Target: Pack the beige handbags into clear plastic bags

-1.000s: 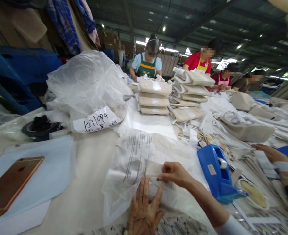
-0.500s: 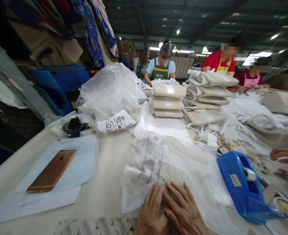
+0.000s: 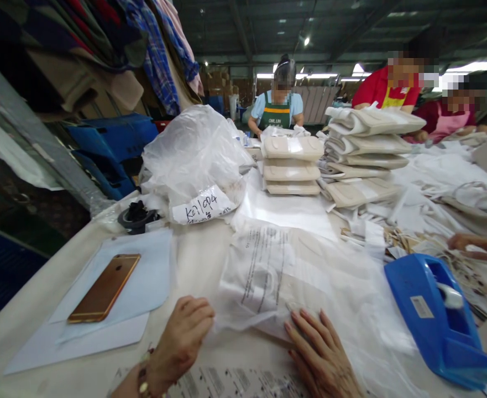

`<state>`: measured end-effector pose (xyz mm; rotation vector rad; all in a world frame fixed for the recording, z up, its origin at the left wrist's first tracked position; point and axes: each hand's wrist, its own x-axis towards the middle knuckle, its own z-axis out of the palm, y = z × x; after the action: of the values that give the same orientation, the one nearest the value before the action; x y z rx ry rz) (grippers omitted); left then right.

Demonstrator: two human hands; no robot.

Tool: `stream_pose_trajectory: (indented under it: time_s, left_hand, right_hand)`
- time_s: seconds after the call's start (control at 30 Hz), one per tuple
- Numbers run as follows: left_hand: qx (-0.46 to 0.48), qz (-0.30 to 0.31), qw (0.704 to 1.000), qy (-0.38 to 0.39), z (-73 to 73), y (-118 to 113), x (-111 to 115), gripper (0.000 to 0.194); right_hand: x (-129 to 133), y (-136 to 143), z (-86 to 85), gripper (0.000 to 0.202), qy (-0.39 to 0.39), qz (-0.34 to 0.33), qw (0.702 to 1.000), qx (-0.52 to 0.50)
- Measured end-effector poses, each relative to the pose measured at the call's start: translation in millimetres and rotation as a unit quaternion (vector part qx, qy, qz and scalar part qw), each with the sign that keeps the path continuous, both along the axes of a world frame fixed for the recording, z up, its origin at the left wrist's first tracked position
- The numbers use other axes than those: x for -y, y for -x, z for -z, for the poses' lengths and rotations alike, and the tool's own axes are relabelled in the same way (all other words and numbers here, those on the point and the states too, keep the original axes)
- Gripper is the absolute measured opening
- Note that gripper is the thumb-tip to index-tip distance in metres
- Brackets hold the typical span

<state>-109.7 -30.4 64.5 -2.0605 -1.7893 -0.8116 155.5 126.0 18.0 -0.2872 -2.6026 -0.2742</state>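
A clear plastic bag (image 3: 255, 276) with printed text lies in front of me, with a folded beige cloth item (image 3: 305, 273) inside it. My left hand (image 3: 187, 331) is closed at the bag's near left corner, its fingertips pinching the plastic edge. On the bag's near side my right hand (image 3: 320, 348) lies flat, fingers spread and pressing on the plastic. A sheet of printed barcode labels (image 3: 222, 381) sits under my wrists at the table's near edge.
A blue tape dispenser (image 3: 434, 320) stands at right, near a co-worker's hand (image 3: 481, 246). Folded beige stacks (image 3: 293, 168) and a bulky marked plastic sack (image 3: 197, 160) are behind the bag. A phone (image 3: 104, 287) rests on papers (image 3: 152, 276) at left. Co-workers stand across the table.
My left hand has moved left, away from my right hand, and closed at the bag's corner. That corner has risen away from me. My right hand stays flat on the bag.
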Motion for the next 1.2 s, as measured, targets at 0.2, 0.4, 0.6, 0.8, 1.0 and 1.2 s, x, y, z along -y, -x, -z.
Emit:
stream_pose_trajectory:
  time_s: [0.2,0.4,0.6,0.8,1.0,1.2]
  left_hand:
    - [0.136,-0.036,0.985,0.096,-7.3,11.8,-3.4,0.023]
    - [0.122,-0.171,0.977,-0.02,15.1,-3.1,-19.4,0.036]
    - [0.093,-0.239,0.964,-0.067,31.4,-6.4,-31.2,0.039]
    - [0.04,-0.218,0.971,-0.091,35.7,2.3,-33.5,0.039]
    - [0.012,-0.217,0.971,-0.1,37.2,4.6,-35.8,0.036]
    - [0.07,-0.188,0.974,-0.105,37.5,3.8,-33.1,0.036]
  right_hand:
    - [1.7,0.1,8.6,0.037,0.015,0.0,1.0,-0.012]
    - [1.1,-1.4,13.1,0.037,0.018,0.001,1.0,-0.013]
    - [3.7,-1.4,12.3,0.041,0.033,0.011,0.999,-0.018]
    - [6.6,-2.2,3.6,0.05,0.031,0.031,0.999,0.006]
    - [10.4,-9.5,-6.3,0.056,0.01,0.064,0.996,0.053]
    - [-7.5,-57.5,-35.7,0.044,0.042,0.146,0.988,-0.028]
